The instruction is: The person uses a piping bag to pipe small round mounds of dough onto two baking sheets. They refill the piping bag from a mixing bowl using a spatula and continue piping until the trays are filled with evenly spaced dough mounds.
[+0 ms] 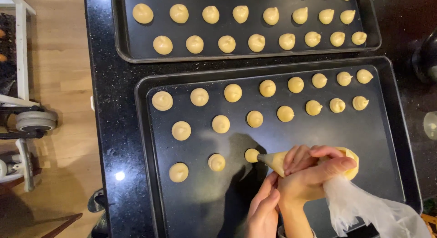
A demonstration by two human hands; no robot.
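Pale yellow dough fills the piping bag [318,167], which our right hand [314,176] grips with fingers [298,157] curled tight around it. Our left hand [264,210] steadies it from below, fingers extended against the cone. The nozzle touches a fresh mound [251,155] on the near baking tray [157,142]. The black speckled bench [109,106] also carries a second tray [119,35]; wooden floor [63,60] lies left. The bag's clear tail runs off-frame.

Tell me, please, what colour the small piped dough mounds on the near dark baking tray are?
Pale yellow dough mounds, seen best, and only, in the head view.
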